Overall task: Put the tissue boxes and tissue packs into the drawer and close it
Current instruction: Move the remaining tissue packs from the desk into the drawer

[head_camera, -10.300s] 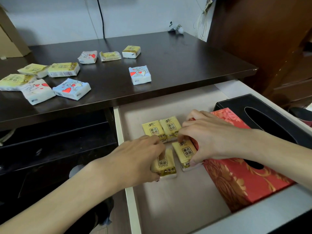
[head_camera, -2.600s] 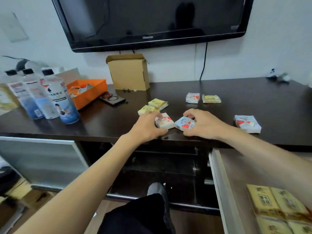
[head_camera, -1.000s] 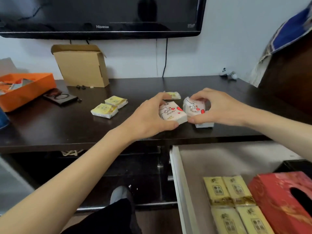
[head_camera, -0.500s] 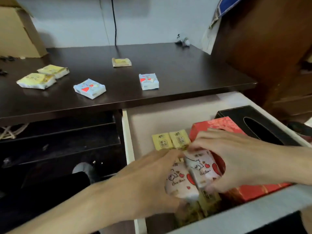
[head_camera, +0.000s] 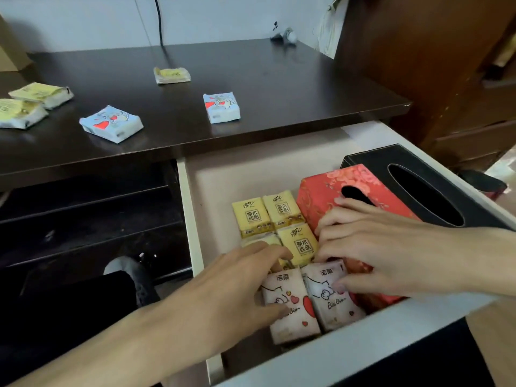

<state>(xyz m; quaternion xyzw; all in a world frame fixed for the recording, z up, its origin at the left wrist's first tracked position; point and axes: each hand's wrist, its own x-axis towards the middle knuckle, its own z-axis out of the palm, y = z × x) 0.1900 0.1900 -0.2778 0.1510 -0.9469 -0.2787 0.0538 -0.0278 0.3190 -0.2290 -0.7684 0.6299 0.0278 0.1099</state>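
The white drawer (head_camera: 192, 219) stands pulled open under the dark cabinet top. Inside lie several yellow tissue packs (head_camera: 282, 213), a red tissue box (head_camera: 321, 191) and a black tissue box (head_camera: 371, 157). My left hand (head_camera: 223, 297) grips a pink heart-print pack (head_camera: 290, 308) at the drawer's front. My right hand (head_camera: 391, 247) holds a second pink pack (head_camera: 332, 303) right beside it, against the red box. On the cabinet top lie two blue heart packs (head_camera: 111, 124) (head_camera: 222, 107) and three yellow packs (head_camera: 42, 92) (head_camera: 19, 113) (head_camera: 171, 75).
The dark cabinet top (head_camera: 307, 88) runs across the back. An open black shelf bay (head_camera: 89, 213) sits left of the drawer. A brown wooden cupboard (head_camera: 432, 65) stands at the right. A black cable (head_camera: 159, 20) hangs down the wall.
Both hands carried the two pink packs from the cabinet top down into the drawer; since half a second ago the packs have sunk to the drawer floor in front of the yellow packs.
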